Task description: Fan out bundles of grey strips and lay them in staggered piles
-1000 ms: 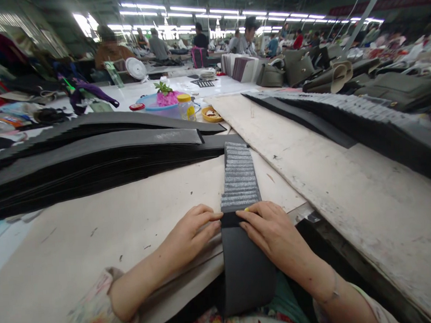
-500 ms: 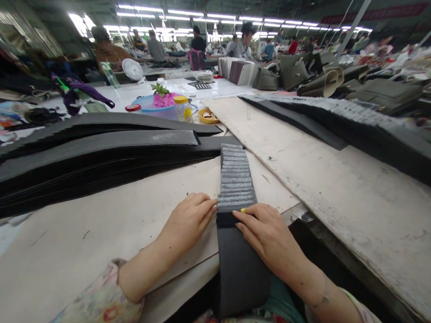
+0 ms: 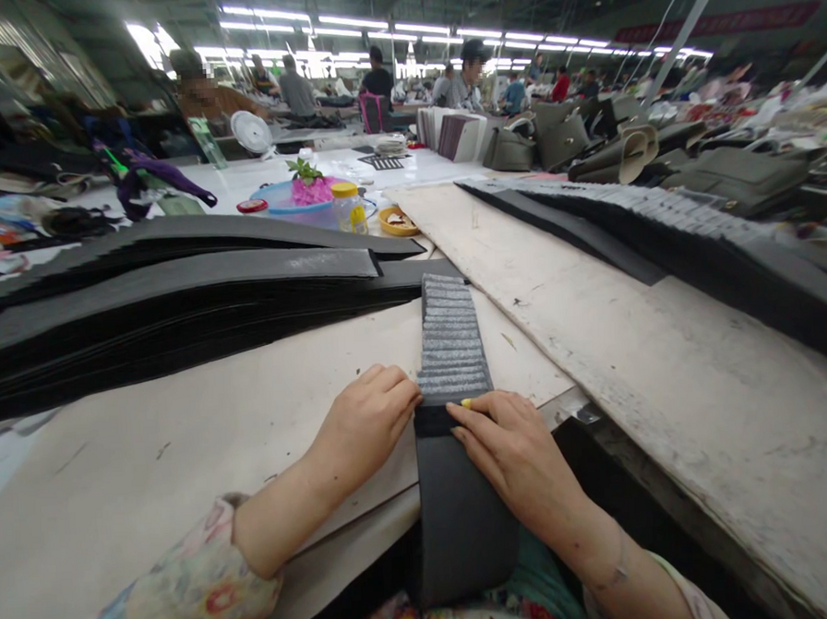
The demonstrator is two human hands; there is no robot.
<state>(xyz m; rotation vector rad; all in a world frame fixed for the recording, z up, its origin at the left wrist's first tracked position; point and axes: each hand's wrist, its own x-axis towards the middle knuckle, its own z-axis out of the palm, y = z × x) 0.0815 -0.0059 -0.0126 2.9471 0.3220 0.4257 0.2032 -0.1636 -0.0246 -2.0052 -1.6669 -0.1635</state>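
Note:
A stack of black strips runs away from my body over the table's front edge. At its far part several grey, fuzzy strip ends lie overlapped like steps. My left hand is closed at the stack's left edge, its fingertips pinched against the strip just below the grey ends. Across from it, my right hand has its fingers together on the right edge, fingertips pressing the dark band. Something small and yellow shows at one right fingertip. Both thumbs are partly hidden.
Piles of black strips lie left, and another fanned pile lies right on a pale board. Behind stand a yellow-lidded jar, a blue basin and a small yellow bowl. Several people work farther back.
My left fingers have moved slightly right and down and now close on the stack's edge. The right hand stays in nearly the same place.

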